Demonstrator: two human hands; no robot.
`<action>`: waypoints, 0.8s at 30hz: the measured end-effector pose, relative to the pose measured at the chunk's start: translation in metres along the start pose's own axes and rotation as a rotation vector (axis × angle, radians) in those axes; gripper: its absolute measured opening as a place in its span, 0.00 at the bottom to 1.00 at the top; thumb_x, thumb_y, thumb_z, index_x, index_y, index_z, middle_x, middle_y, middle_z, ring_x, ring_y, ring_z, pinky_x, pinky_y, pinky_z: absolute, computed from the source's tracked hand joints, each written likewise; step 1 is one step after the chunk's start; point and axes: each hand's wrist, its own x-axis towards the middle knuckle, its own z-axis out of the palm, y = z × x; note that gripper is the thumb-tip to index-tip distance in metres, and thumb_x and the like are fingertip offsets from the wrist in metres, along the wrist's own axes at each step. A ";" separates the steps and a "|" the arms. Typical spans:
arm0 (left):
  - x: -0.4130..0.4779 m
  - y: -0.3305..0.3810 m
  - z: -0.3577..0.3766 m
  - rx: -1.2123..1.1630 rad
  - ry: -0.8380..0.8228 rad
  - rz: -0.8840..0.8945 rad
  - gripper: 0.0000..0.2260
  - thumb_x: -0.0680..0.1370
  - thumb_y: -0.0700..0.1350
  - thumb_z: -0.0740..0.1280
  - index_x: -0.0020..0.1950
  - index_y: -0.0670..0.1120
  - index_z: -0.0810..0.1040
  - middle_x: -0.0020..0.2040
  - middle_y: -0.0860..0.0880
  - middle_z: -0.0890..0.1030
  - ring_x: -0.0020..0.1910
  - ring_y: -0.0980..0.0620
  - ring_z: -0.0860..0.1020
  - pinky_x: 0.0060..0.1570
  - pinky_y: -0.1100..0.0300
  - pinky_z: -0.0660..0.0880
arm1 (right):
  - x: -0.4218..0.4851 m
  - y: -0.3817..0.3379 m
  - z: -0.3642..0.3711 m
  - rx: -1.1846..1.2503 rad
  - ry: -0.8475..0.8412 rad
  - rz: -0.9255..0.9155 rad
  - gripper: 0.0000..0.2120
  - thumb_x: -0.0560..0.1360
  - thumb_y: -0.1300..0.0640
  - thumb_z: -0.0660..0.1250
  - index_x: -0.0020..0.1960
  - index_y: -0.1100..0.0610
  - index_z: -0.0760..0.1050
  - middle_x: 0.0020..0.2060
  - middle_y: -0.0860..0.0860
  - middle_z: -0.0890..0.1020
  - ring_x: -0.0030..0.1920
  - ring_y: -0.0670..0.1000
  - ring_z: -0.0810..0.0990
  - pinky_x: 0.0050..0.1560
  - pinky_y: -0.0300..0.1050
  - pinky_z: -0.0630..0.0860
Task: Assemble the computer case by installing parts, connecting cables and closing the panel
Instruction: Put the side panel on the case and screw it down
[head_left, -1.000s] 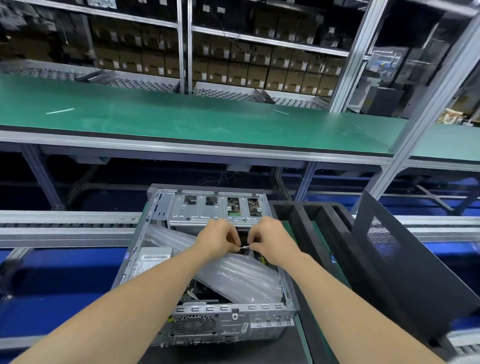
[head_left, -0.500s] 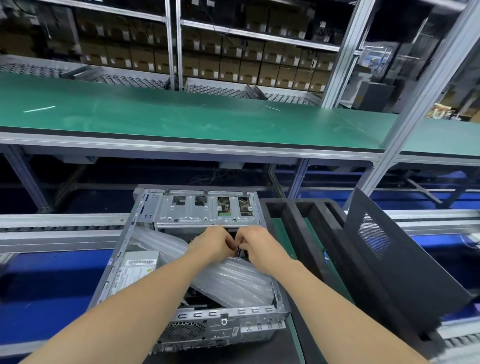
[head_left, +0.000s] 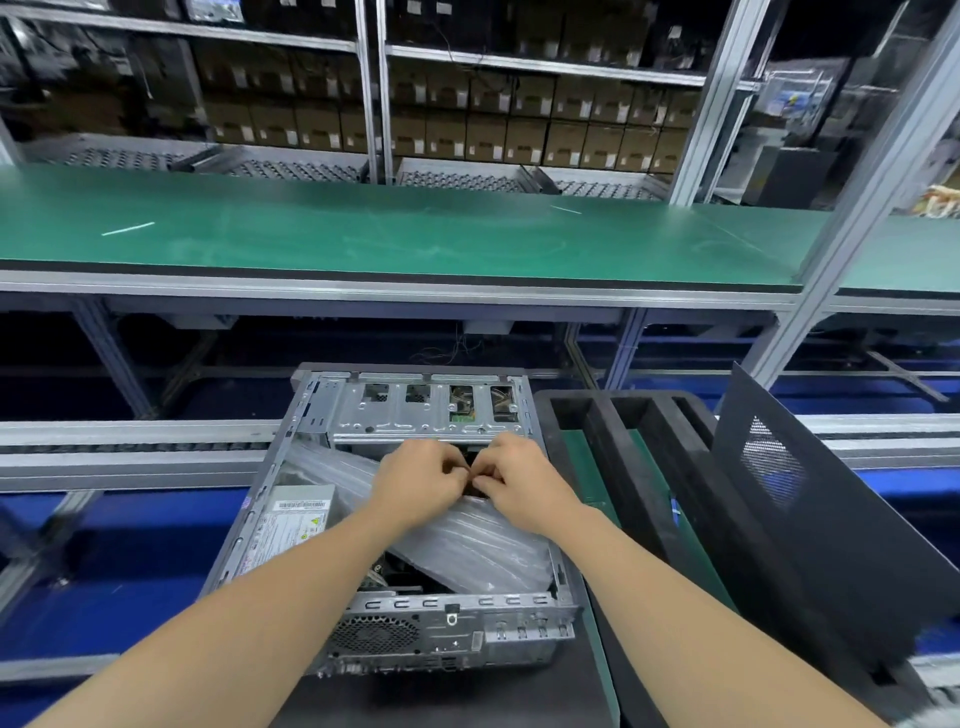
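**Hands draw together over the open case, and the small piece goes out of sight**

Since a second ago the two hands have moved closer until their fingertips meet, and the pale bit seen between them then is now covered. The left hand (head_left: 421, 483) and right hand (head_left: 524, 480) both have their fingers curled tight, pinching a small dark part (head_left: 475, 486) between them. I cannot tell what it is; it may be a cable end or a tie. They work just in front of the drive cage (head_left: 415, 415), above the clear plastic sheet (head_left: 467, 551) that lies slantwise inside the computer case (head_left: 249, 525). The case lies open side up on the line. The side panel (head_left: 831, 519) leans well apart to the right, not yet fitted.

To do this step well, in my judgement: pinch close to the part's end, line the halves up before pressing, and push straight — no twisting. Hold the plastic away from the join, since it could snag there. Resting the wrists on the case edge would steady the fingers.
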 end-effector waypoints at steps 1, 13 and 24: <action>-0.004 0.000 -0.001 0.064 0.105 -0.017 0.12 0.69 0.52 0.60 0.44 0.58 0.84 0.32 0.57 0.80 0.35 0.55 0.77 0.34 0.61 0.70 | 0.000 -0.002 0.001 0.003 0.004 0.005 0.06 0.80 0.58 0.69 0.54 0.52 0.85 0.48 0.50 0.77 0.52 0.52 0.77 0.57 0.48 0.75; -0.015 -0.017 0.010 0.342 0.024 -0.001 0.11 0.82 0.47 0.53 0.46 0.53 0.73 0.43 0.50 0.84 0.45 0.46 0.81 0.45 0.52 0.61 | 0.011 -0.047 0.033 -0.247 -0.216 0.078 0.11 0.84 0.60 0.58 0.63 0.62 0.71 0.60 0.60 0.78 0.60 0.61 0.73 0.58 0.52 0.68; -0.001 0.087 0.013 -0.461 0.175 0.075 0.10 0.80 0.36 0.58 0.51 0.44 0.79 0.47 0.49 0.81 0.45 0.51 0.77 0.43 0.59 0.70 | -0.031 -0.024 -0.028 -0.062 0.172 0.308 0.21 0.79 0.64 0.64 0.72 0.57 0.72 0.61 0.55 0.76 0.61 0.56 0.76 0.61 0.54 0.77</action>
